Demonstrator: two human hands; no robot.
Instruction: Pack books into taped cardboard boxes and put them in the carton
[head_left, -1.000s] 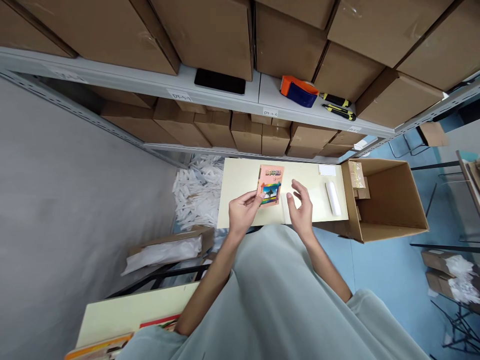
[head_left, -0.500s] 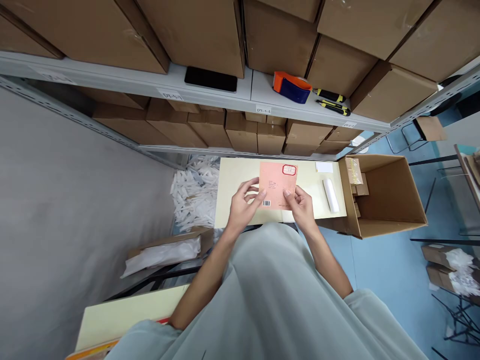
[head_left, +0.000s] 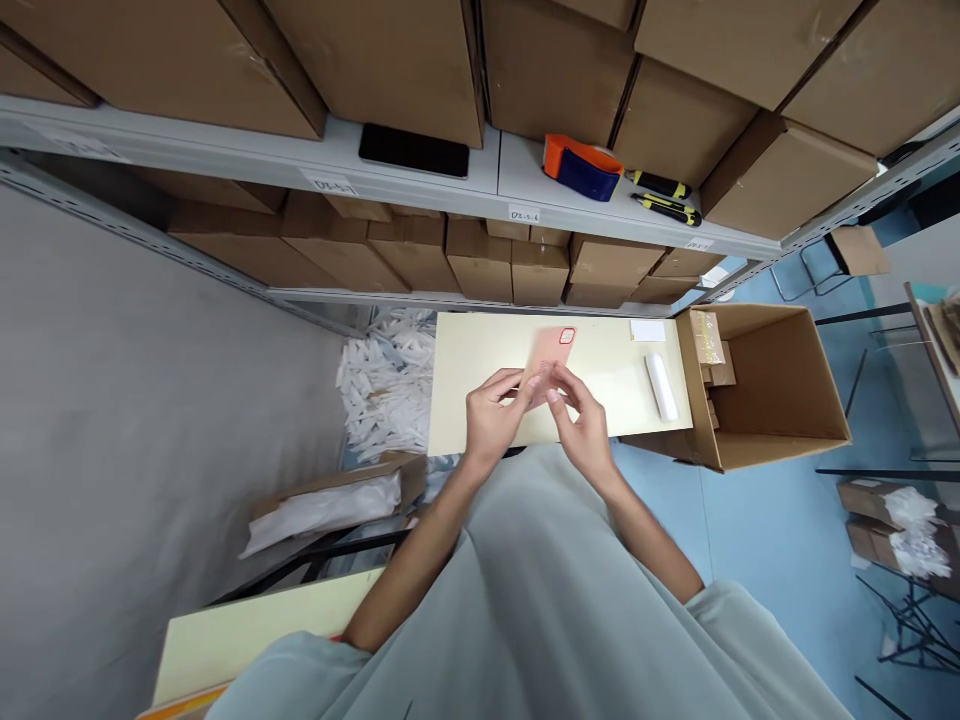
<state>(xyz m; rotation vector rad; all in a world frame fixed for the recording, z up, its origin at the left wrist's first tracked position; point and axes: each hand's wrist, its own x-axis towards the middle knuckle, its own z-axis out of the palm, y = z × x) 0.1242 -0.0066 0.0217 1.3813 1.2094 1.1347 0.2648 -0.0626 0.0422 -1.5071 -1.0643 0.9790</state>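
Pink booklet (head_left: 553, 348) is held; carton (head_left: 784, 385) contains small boxes (head_left: 707, 338).

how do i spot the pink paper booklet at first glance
Below grey metal shelving stands a cream rectangular table. Over it, the left hand holds a thin pink paper booklet, the right hand at its edge. Its pink colour and red-outlined mark set it apart from the white cylindrical roll and white rectangular card.

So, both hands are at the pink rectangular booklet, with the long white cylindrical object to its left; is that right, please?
Not quite: the head view shows the long white cylindrical object to the right of the pink rectangular booklet. The left hand and right hand are indeed at it.
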